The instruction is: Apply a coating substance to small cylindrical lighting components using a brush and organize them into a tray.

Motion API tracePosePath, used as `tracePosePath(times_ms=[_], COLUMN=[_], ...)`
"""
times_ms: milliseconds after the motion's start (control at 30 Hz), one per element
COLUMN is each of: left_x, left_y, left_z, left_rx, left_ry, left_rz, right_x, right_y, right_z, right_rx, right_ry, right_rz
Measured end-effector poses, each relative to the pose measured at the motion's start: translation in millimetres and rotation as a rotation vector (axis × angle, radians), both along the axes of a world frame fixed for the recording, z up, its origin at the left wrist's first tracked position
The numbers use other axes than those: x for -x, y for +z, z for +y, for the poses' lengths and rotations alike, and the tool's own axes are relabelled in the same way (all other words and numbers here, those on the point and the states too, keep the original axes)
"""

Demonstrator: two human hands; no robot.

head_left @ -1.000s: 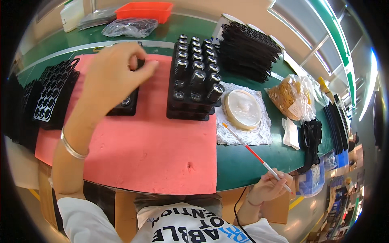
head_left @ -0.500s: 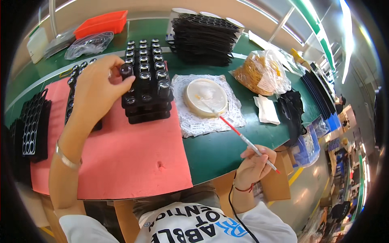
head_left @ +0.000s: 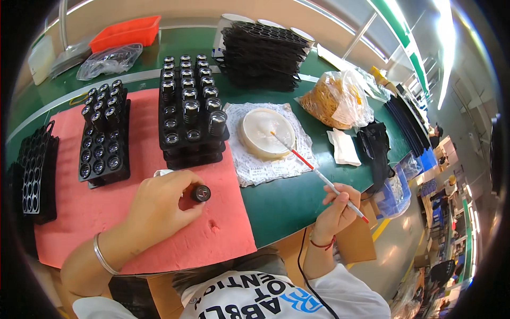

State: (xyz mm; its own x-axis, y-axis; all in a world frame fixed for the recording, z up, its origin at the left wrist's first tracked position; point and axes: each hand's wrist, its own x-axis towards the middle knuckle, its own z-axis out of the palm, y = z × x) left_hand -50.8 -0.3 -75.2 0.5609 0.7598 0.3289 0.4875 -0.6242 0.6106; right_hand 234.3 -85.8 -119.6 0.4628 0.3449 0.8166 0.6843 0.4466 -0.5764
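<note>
My left hand [head_left: 159, 204] is closed around a small black cylindrical part [head_left: 201, 193] above the pink mat, one round end facing up. Something white shows behind its fingers; I cannot make out what. In my right hand [head_left: 337, 212] is a slim brush [head_left: 321, 176] with a red and silver handle. Its tip reaches into a round whitish dish [head_left: 245, 142], which sits on a printed paper sheet [head_left: 255, 173]. Left of the dish stands a black stacked tray [head_left: 183, 147] bearing rows of shiny-topped black cylinders. A second black tray [head_left: 125, 171] with similar cylinders lies farther left.
Empty black trays [head_left: 33, 178] stand at the far left of the pink mat [head_left: 159, 255]. At the back are a red bin [head_left: 125, 34], a clear plastic bag [head_left: 110, 61] and a tall black tray stack [head_left: 260, 56]. A bag of yellowish pieces [head_left: 334, 101] and a white tissue [head_left: 344, 148] lie right.
My left hand has drawn back from the tray toward me, bringing a black cylindrical part with it. The brush tip has moved from the dish's near rim into the dish.
</note>
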Motion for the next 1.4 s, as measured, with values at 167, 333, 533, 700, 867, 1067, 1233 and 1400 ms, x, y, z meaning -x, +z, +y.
tracePosePath(times_ms=[167,333,533,700,867,1067,1233,1400], left_x=[3.9,2.9,2.0,2.3,4.4,4.8,3.5,3.6], left_y=[-0.3,-5.4,-5.9,-4.2,8.5,-5.0,-6.4,-3.1], left_z=[2.1,3.3,3.7,3.2,6.3,10.1,10.6,10.3], left_rx=[0.036,0.02,0.047,0.181,0.489,0.492,0.527,0.547], left_ry=[-0.004,0.022,0.016,0.025,0.05,0.014,-0.009,-0.007], left_rz=[-0.026,-0.05,-0.059,-0.145,-0.226,-0.327,-0.344,-0.324], right_x=[1.6,1.2,-5.8,-5.0,-13.9,-10.2,1.3,5.8], right_y=[-0.7,1.6,2.9,-0.1,-15.7,-20.5,-12.6,-11.6], right_z=[-0.3,1.6,3.6,4.5,-10.0,-18.0,-14.1,-12.8], right_rx=[0.025,0.066,0.099,-0.076,-0.232,-0.148,-0.09,-0.089], right_ry=[-0.017,0.032,0.135,0.194,0.517,0.882,0.833,0.759], right_rz=[-0.041,-0.025,0.136,0.374,0.544,0.458,0.336,0.317])
